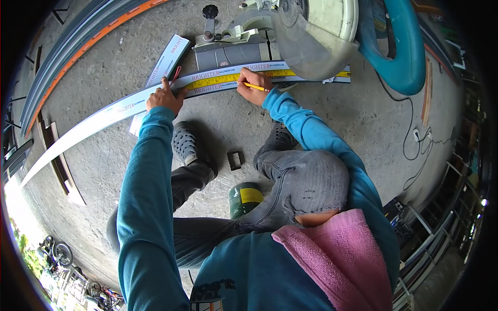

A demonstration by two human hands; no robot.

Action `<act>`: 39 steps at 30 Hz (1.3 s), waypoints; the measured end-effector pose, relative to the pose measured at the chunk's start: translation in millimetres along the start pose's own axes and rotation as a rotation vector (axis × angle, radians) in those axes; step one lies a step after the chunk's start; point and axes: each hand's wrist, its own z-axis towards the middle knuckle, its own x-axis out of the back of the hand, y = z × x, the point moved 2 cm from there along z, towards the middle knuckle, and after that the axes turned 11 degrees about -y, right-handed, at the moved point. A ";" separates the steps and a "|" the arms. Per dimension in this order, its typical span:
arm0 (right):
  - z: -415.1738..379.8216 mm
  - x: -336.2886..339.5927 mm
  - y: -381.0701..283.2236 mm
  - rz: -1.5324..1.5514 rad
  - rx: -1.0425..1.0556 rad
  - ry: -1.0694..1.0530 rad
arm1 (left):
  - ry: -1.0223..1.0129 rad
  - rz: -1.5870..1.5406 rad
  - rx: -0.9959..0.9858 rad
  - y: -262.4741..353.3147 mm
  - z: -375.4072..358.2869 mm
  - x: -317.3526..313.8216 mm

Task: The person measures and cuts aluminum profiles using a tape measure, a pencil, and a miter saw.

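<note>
- The long white aluminum strip [98, 117] lies over the floor [218, 114], in front of the person; good measuring would call for it to be kept still and well supported. Its long axis runs crosswise, left to right, one end past the saw on the right, the other far off to the lower left; the bend looks like lens distortion.
- The miter saw [324, 23] stands just beyond the strip, its guard overlapping it in view; fingers would best keep clear of the blade.
- A second printed strip [168, 59] slants away beneath the long one.
- The yellow tape measure [207, 81] lies along the strip; a true reading would want it flat and parallel to the edge.
- The left hand [166, 98] rests on the strip, index finger extended; whether its fingers grip or merely press cannot be told. Steady pressure there would serve well.
- The right hand [253, 83], fingers curled around the pencil [255, 86], is at the tape; a fine mark square to the edge would be most accurate.
</note>
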 end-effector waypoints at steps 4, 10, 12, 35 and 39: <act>-0.7 -1.4 1.6 -0.018 0.004 0.006 | 0.005 -0.002 -0.006 -0.2 -0.4 -0.2; 0.0 -0.7 3.2 -0.021 0.005 -0.017 | -0.014 0.007 0.001 0.4 -0.2 0.4; -0.5 -0.6 2.2 -0.032 0.008 -0.025 | -0.010 0.007 0.000 0.5 -0.1 1.0; -253.2 119.1 -26.5 0.547 -0.171 0.525 | 0.094 0.743 -0.454 -30.0 39.4 -23.9; -352.5 155.1 -109.8 0.904 -0.359 1.053 | 0.124 0.619 -0.539 20.6 -4.3 7.2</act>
